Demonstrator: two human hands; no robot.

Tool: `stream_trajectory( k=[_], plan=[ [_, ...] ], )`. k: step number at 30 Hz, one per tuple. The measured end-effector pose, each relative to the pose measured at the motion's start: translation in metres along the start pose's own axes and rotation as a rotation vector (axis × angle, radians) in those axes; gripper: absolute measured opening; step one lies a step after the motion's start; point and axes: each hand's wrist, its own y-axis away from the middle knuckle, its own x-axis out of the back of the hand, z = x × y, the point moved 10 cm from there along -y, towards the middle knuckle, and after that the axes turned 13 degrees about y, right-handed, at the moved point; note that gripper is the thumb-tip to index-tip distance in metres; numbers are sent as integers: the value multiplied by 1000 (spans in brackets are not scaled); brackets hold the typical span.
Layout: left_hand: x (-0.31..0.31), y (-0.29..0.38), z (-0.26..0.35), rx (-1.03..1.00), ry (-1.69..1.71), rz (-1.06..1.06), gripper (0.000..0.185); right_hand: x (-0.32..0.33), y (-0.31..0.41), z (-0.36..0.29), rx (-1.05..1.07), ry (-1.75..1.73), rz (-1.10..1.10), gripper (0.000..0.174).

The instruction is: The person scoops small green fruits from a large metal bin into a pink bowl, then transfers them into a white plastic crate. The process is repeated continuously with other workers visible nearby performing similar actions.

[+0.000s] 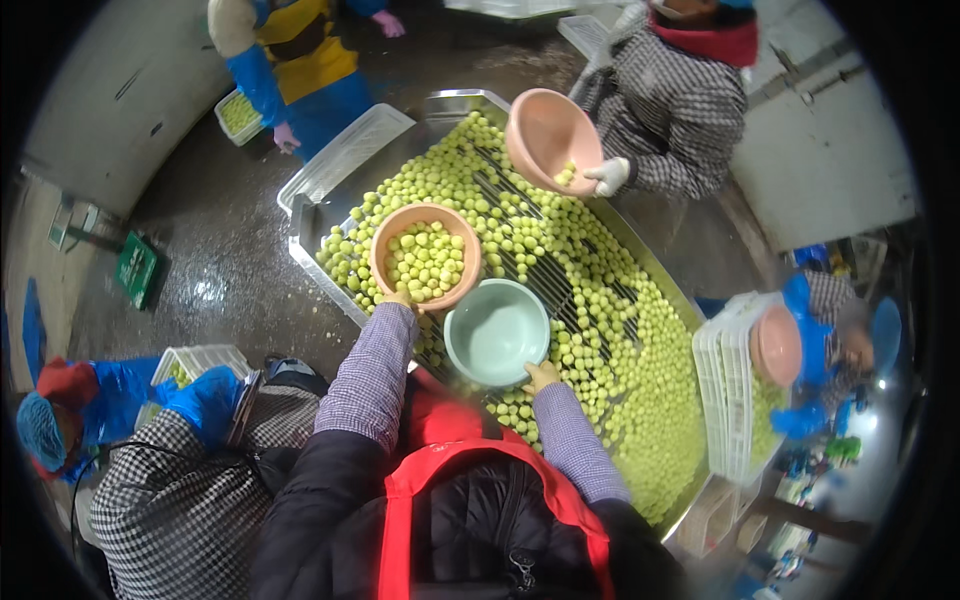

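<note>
My left hand [399,299], in a pale glove, grips the near rim of a peach plastic basin [380,259]. Round green fruits [424,259] fill much of that basin. Just right of it is a mint-green plastic basin [497,334] with no fruit visible inside. The near right part of its rim is held by my right hand [541,376]. Both basins are over a metal sorting table with a slatted bed [551,289], where many loose green fruits [652,405] lie, thickest at the lower right.
Across the table, a person's gloved hand [611,177] holds another peach basin [555,135] with a few fruits. White plastic crates [727,390] stand at the right end. Another white crate [349,154] leans by the left end. A co-worker's checked sleeve [172,480] is close on my left.
</note>
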Motion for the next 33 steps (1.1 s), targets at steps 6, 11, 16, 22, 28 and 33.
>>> stream_trajectory(
  k=[6, 11, 16, 22, 28, 33],
  plan=[
    [-2, 20, 11, -85, 81, -20, 38, 9, 57, -10, 86, -273, 16, 59],
    [0, 22, 13, -105, 107, -39, 38, 5, 78, -3, 82, -434, 90, 57],
    [-1, 21, 9, -117, 140, -53, 39, -2, 72, 22, 59, -410, 146, 41],
    [-9, 4, -1, -150, 51, -180, 42, -6, 63, 43, 9, -357, 106, 47],
    [-12, -1, -8, -149, 19, -242, 45, -5, 59, 44, 63, -353, 100, 45],
    [-12, 9, -8, -181, 36, -254, 46, -3, 53, 49, 45, -309, 120, 46]
  ],
)
